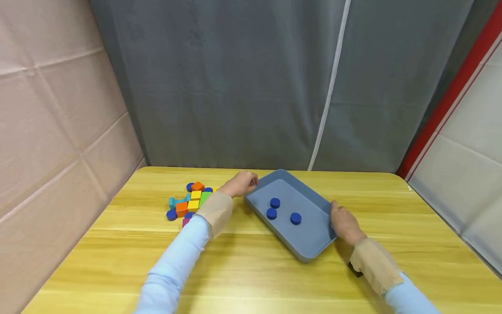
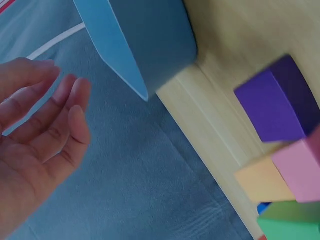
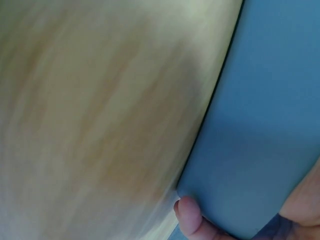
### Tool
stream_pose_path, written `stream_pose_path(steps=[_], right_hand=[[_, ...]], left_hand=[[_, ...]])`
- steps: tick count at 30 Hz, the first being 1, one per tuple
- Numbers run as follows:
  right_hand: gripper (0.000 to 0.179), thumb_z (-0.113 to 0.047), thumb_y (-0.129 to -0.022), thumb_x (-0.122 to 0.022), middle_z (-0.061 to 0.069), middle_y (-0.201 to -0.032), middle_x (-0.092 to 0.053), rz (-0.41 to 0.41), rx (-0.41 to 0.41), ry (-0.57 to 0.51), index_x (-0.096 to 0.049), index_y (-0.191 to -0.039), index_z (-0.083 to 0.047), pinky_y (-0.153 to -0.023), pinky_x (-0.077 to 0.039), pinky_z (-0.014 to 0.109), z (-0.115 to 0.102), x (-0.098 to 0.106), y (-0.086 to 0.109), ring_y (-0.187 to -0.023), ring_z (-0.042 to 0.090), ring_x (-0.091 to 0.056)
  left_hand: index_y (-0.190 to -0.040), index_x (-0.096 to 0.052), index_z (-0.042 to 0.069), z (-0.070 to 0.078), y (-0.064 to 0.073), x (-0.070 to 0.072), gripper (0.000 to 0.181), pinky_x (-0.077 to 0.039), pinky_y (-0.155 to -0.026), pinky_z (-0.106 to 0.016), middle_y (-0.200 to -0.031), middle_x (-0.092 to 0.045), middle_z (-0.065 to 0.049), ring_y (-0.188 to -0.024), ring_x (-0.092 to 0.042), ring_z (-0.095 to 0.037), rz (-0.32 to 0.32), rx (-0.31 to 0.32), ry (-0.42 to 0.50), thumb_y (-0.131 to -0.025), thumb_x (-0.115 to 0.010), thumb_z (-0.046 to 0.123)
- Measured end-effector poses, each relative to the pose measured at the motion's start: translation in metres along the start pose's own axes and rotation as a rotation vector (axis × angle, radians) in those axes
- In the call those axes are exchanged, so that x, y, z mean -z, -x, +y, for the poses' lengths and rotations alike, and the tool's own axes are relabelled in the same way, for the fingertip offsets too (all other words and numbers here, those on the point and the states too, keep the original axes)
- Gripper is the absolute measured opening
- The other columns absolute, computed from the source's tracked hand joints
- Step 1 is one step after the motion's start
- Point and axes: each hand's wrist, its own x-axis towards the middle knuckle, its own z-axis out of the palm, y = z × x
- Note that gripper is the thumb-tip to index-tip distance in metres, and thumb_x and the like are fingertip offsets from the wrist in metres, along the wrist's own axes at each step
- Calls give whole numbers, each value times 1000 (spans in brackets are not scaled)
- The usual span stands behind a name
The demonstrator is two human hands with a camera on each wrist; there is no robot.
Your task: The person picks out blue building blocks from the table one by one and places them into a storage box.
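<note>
A shallow grey tray (image 1: pixel 282 189) sits at an angle on the table, with three blue discs lying inside it; one is the disc (image 1: pixel 296 218) nearest the right hand. My right hand (image 1: pixel 345 223) grips the tray's right side, and in the right wrist view a fingertip (image 3: pixel 190 215) shows at the tray's corner. At the tray's far left corner is my left hand (image 1: pixel 240 184), its fingers loosely bent. Nothing lies between those fingers in the left wrist view, where the hand (image 2: pixel 40 130) is beside the tray wall (image 2: pixel 160 45).
Left of the tray lies a cluster of coloured blocks, partly hidden by the left forearm: a teal curved block (image 1: pixel 178 202), an orange block (image 1: pixel 182 209), a green block (image 1: pixel 205 198), several yellow ones and blue discs. A grey curtain (image 1: pixel 235 87) hangs behind the wooden table (image 1: pixel 259 288).
</note>
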Motion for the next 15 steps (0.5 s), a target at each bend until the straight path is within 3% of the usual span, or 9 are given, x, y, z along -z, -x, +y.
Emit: stream_pose_path(steps=[15], right_hand=[[22,11,-79,-44,27,-71,-48,-11,-6,-19,-34,-98,14,-48,-46,42,3,-1,1,-60,37,-55]], left_hand=[[-95,-60,-2,-25,27,14,13,-47,-65,-27,-81,-60,-11,-68,-55,-19,-44,126,78,-84,-55,3]])
